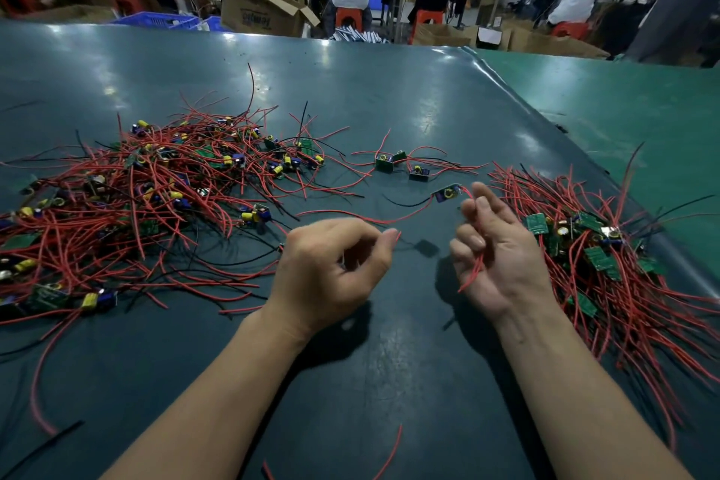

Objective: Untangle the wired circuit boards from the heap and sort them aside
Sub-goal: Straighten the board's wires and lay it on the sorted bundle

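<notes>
A big tangled heap [148,191] of small circuit boards with red and black wires covers the left of the dark table. A neater pile of sorted boards [592,245] lies on the right. One small board [447,192] hangs just above the table between my hands. My right hand [495,249], palm up, holds its red wire between curled fingers. My left hand [335,269] pinches the tip of another red wire [350,215] of that board between thumb and forefinger. A few loose boards [393,162] lie farther back in the middle.
The dark mat [350,90] ends at a raised edge on the right, beside a green table surface [623,109]. Loose red wire pieces [389,452] lie near the front edge. Behind the table, people sit at benches among cardboard boxes [261,8] and blue crates.
</notes>
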The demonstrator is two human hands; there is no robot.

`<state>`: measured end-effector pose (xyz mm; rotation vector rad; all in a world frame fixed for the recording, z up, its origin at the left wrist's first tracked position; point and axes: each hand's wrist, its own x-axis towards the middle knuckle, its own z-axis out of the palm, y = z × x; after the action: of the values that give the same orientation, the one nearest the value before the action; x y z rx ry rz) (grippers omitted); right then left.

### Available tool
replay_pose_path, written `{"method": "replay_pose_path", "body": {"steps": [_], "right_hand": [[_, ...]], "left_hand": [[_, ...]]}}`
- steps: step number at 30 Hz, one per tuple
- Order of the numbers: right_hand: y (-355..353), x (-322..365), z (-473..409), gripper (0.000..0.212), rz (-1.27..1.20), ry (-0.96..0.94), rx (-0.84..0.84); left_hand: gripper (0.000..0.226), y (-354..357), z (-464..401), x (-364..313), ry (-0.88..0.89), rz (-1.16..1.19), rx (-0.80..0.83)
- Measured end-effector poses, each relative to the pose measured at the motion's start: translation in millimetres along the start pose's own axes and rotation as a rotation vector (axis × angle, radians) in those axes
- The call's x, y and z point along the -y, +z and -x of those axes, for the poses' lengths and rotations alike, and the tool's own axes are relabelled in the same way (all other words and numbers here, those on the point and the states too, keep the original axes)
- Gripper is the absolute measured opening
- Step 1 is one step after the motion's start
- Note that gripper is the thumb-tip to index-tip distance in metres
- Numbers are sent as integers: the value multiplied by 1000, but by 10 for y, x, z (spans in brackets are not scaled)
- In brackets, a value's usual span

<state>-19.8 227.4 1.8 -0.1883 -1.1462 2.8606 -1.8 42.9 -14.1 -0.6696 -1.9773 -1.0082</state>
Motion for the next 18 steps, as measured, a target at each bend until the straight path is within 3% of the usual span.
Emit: {"method": "replay_pose_path", "body": {"steps": [3,5,7,11,13,15,18], "right_hand": [[38,-70,59,19,66,65,112],[60,-101,89,18,156,102,188],[64,-98,100,17,223,146,241],[88,-125,134,19,397,251,259],[105,-136,131,19,437,290,228],[106,-106,119,21,357,298,195],[75,7,94,25,3,244,131]], "left_hand": [[38,75,37,-14,-351,166,253],[50,98,5,-11,-616,317,297],[48,99,-49,11,-748,479,243],[20,54,-100,48,-797,676,109],[18,42,-124,50,-866,808,25],[20,24,-164,56,-950,962,-108],[19,-29,-223,78,-1012,1178,-259]]}}
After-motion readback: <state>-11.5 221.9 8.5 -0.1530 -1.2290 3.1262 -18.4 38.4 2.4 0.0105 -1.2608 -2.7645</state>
